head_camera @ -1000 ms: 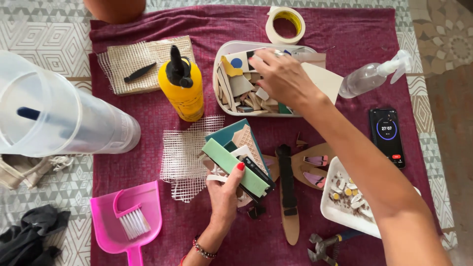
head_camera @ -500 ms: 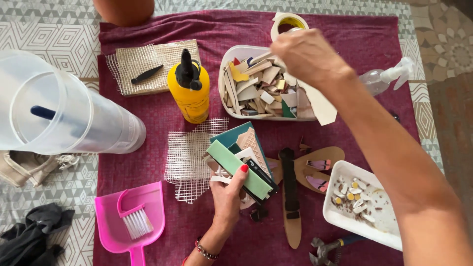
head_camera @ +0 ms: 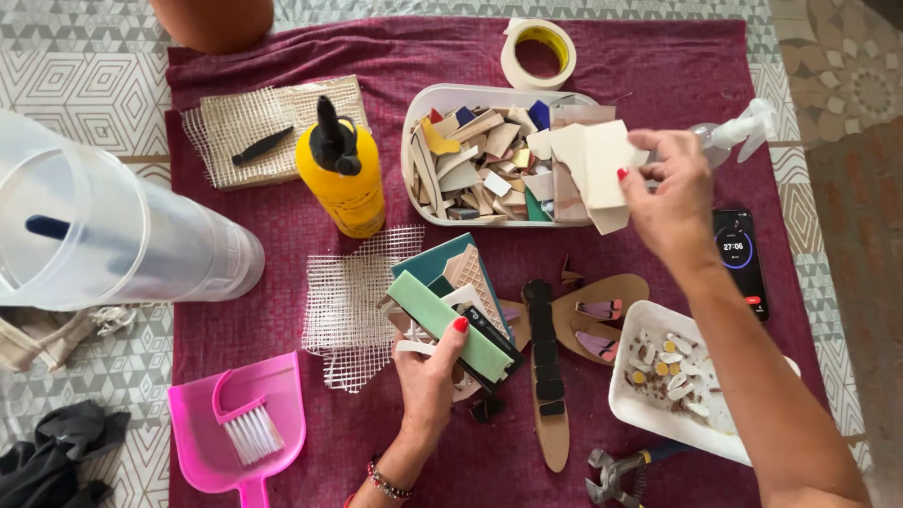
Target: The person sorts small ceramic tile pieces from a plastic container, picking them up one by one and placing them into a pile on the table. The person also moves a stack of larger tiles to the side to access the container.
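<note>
While right hand (head_camera: 670, 193) pinches beige tile piece (head_camera: 596, 169) above tray (head_camera: 419, 108), left hand (head_camera: 428, 376) clasping tile stack (head_camera: 451, 306), sorting seemingly unfinished.

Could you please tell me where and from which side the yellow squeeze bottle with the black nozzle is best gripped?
Grip the yellow squeeze bottle around its broad round body, below the black nozzle. It probably suits a hand coming from its left, where the cloth is bare; the white tray crowds its right.

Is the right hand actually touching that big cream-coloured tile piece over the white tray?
Touching. The head view shows the right hand pinching the edge of the cream-coloured tile piece between thumb and fingers, lifted above the white tray of broken tiles.
</note>
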